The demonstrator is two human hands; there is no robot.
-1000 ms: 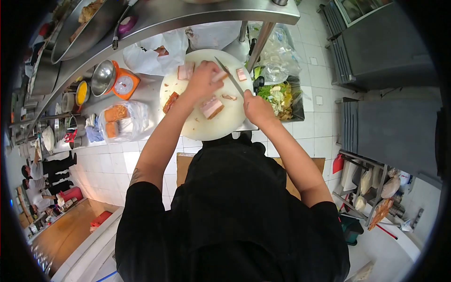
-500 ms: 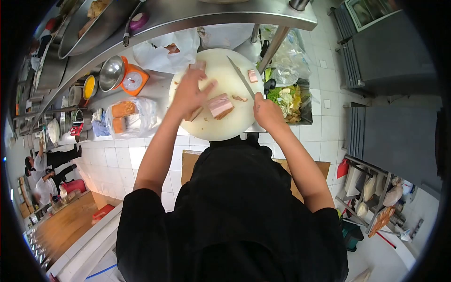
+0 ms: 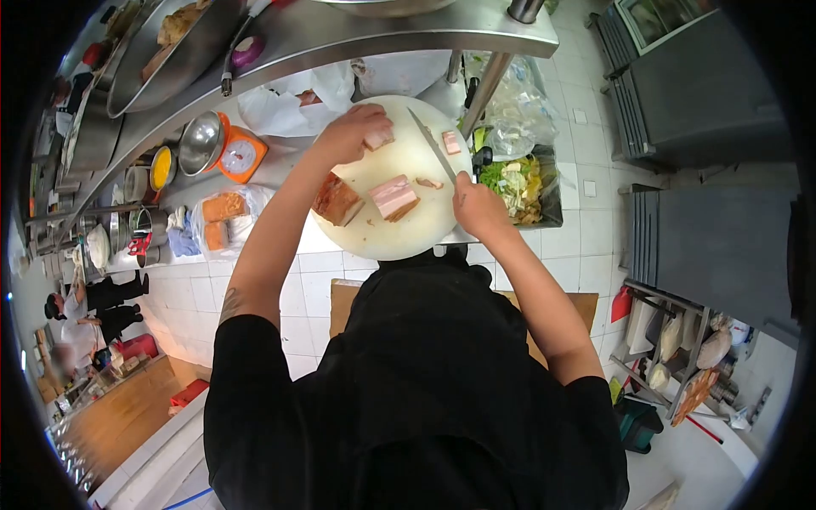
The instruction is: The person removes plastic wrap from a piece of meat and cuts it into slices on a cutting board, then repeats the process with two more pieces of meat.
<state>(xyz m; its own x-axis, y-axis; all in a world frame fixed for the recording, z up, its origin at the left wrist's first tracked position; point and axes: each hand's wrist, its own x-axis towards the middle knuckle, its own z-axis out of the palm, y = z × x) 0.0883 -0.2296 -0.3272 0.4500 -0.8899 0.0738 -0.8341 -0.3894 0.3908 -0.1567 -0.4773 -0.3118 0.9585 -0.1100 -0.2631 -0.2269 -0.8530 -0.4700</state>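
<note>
A round white cutting board lies before me with several pieces of pork belly on it. My left hand is at the board's far left, its fingers curled over a small piece of pork belly that they partly hide. In my right hand, at the right edge, is the handle of a knife; its blade points away across the board. A striped pork belly block sits near the middle, with a browned chunk to its left. A small cut piece lies right of the blade, and a scrap lies below it.
An orange scale with a metal bowl and a plastic bag of orange-brown blocks are on the left. A bin of vegetable trimmings stands right. A steel shelf overhangs the far side. Two people stand far left.
My left hand has moved up and right from above the board's left side and closed over the small piece. The browned chunk is now uncovered. My right hand keeps the knife nearly still.
</note>
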